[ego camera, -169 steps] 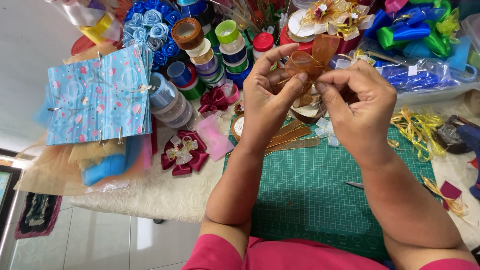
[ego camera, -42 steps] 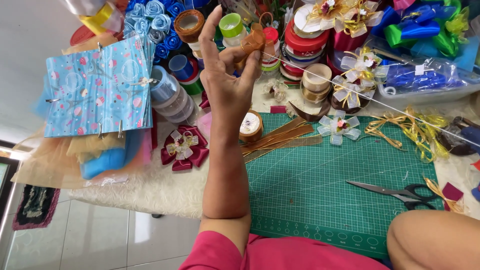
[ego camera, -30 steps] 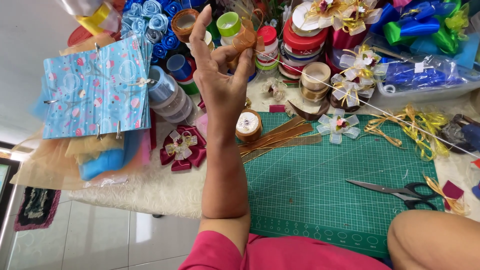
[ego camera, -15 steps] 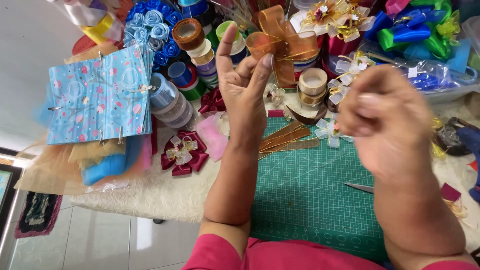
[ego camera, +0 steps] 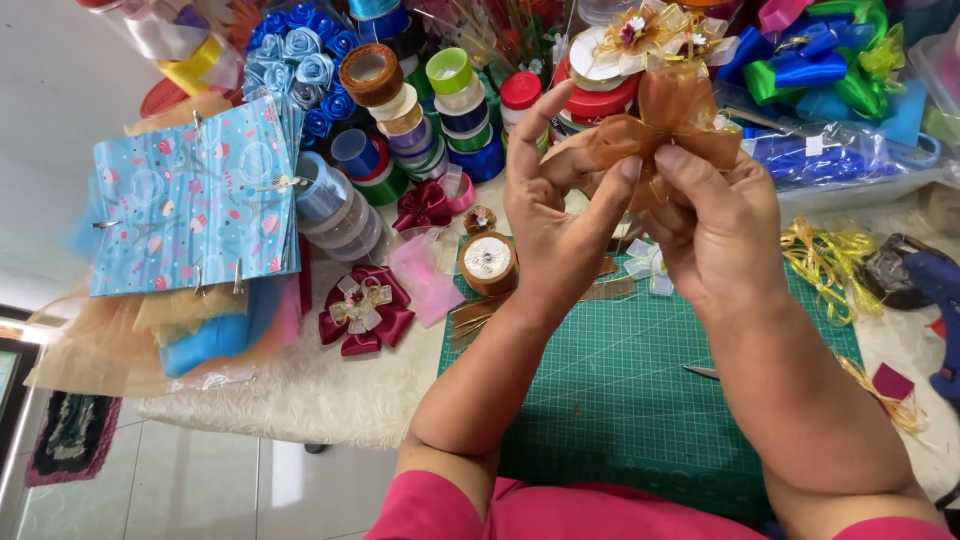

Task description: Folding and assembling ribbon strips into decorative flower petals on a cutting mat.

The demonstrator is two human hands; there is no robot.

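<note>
Both hands are raised above the green cutting mat [ego camera: 640, 400], holding a sheer brown organza ribbon bow [ego camera: 668, 122] between them. My left hand [ego camera: 560, 225] pinches the bow's left side with thumb and fingers. My right hand [ego camera: 715, 230] grips its middle from the right, fingertips pressed on the knot. A brown ribbon spool [ego camera: 488, 262] lies on the table just below my left hand, next to flat brown ribbon strips [ego camera: 480, 312].
Stacked ribbon spools [ego camera: 420, 110], blue ribbon roses [ego camera: 305, 60] and finished bows crowd the table's back. A blue patterned paper stack [ego camera: 195, 195] sits left, a dark red bow [ego camera: 362, 308] near it. Gold ribbon scraps [ego camera: 825, 265] and a blue glue gun [ego camera: 935, 290] lie right.
My right hand has come up from the lower right and joined the left on the brown bow. The bow sits a little further right than half a second ago.
</note>
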